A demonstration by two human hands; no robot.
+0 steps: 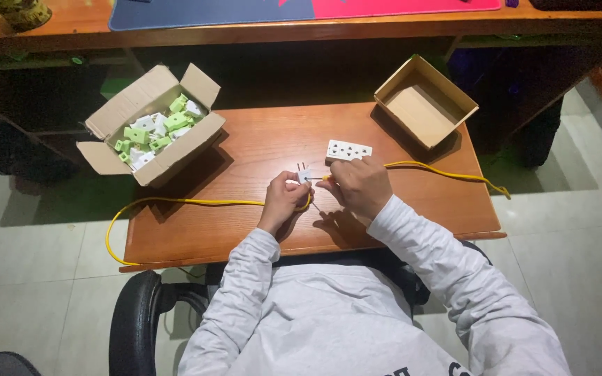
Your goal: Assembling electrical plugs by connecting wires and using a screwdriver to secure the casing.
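My left hand [283, 200] grips a small white plug [304, 175] with metal prongs pointing up, over the middle of a low wooden table [245, 230]. My right hand [361, 185] holds a thin screwdriver [317, 179] with a yellow collar, its tip touching the plug. A yellow cable [189, 202] runs from my hands off the table's left edge and another stretch [440, 169] goes off to the right. A white socket strip [348, 150] lies flat just beyond my right hand.
An open cardboard box [149, 125] of several green and white plugs sits at the table's back left. An open cardboard box with nothing in it [425, 103] sits at the back right. A larger desk [71, 28] with a blue and pink mat stands beyond. My chair's armrest [134, 320] is lower left.
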